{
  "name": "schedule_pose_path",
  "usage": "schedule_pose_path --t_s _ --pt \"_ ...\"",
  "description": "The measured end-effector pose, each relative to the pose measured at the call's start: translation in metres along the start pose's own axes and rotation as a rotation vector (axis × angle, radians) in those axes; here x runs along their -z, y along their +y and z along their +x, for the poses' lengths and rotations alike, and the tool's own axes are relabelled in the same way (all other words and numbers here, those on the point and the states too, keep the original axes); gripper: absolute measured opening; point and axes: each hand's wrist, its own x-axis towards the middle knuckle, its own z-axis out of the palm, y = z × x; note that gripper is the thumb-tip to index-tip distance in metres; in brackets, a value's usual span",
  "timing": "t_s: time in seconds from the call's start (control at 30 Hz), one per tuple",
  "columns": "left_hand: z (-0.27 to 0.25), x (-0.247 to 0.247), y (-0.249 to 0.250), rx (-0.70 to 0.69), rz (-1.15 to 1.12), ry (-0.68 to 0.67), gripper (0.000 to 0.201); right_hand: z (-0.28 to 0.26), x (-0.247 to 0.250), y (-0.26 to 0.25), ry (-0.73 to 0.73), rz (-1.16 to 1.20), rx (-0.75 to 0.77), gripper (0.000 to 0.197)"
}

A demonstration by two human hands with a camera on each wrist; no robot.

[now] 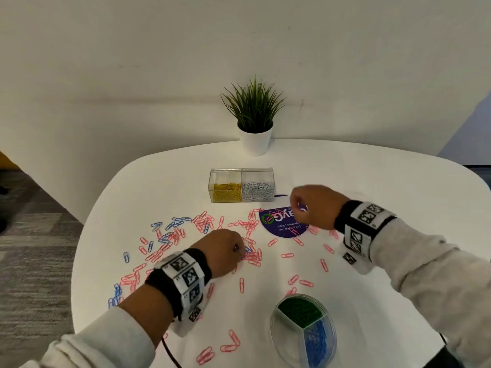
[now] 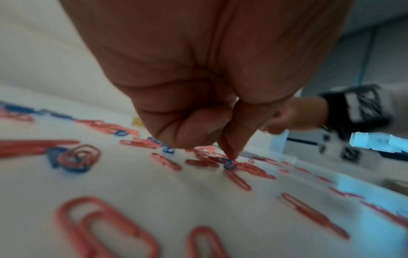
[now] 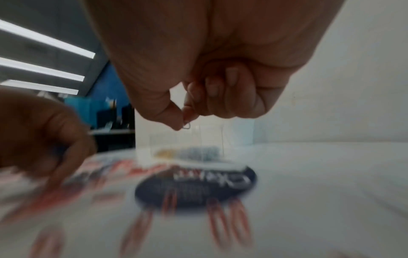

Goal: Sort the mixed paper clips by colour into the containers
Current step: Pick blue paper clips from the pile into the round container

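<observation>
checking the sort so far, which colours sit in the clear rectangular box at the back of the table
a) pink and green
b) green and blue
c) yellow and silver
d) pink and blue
c: the rectangular box holds yellow clips in its left half and silver clips in its right, while green and blue ones lie in the round tray.

Even soft light, wrist views blurred, edges warped

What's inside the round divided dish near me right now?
The round dish holds green clips in its far section and blue clips in the right one. The third section's contents are not visible; the frame edge cuts it off.
</observation>
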Motion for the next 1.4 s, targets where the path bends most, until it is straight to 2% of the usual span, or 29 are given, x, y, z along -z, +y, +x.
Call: schedule_pose_path --t_s 0.1,0.17,0.27,0.33,0.43,0.5,0.67,0.8,0.93,1.17,1.4 --pt "-0.005 -0.008 0.001 0.014 0.018 0.074 0.022 0.031 0.021 -0.022 0.165 0.09 -0.011 0.003" --pt "-0.01 -0.008 -0.001 0.037 -0.003 0.118 0.024 0.049 0.029 -0.034 0.206 0.07 -0.03 0.005" --pt "-0.015 -0.006 -0.008 0.098 -0.124 0.135 0.029 0.059 0.026 -0.054 0.125 -0.048 -0.013 0.018" --pt "-0.017 -0.005 -0.013 0.126 -0.244 0.14 0.029 0.052 0.01 -0.072 -0.001 -0.117 0.086 0.018" --pt "-0.016 -0.004 -0.017 0.096 -0.223 0.142 0.026 0.035 -0.022 -0.089 -0.183 -0.201 0.224 0.011" --pt "-0.015 -0.004 -0.014 0.07 -0.172 0.132 0.021 0.03 -0.036 -0.089 -0.235 -0.2 0.221 0.014" --pt "-0.012 -0.012 -0.007 0.024 -0.012 0.144 0.012 0.024 -0.051 -0.084 -0.258 -0.167 0.183 0.017" --pt "-0.012 -0.013 -0.002 0.041 0.12 0.118 0.022 0.02 -0.049 -0.083 -0.257 -0.129 0.169 0.021" --pt "-0.014 -0.012 -0.005 0.031 0.18 0.11 0.021 0.018 -0.048 -0.084 -0.269 -0.134 0.192 0.03" --pt "-0.013 -0.008 -0.005 -0.01 0.146 0.175 0.019 0.023 -0.051 -0.077 -0.26 -0.128 0.144 0.018" --pt "-0.009 -0.013 0.003 0.046 0.271 0.097 0.019 0.011 -0.056 -0.06 -0.224 -0.135 0.112 0.022"
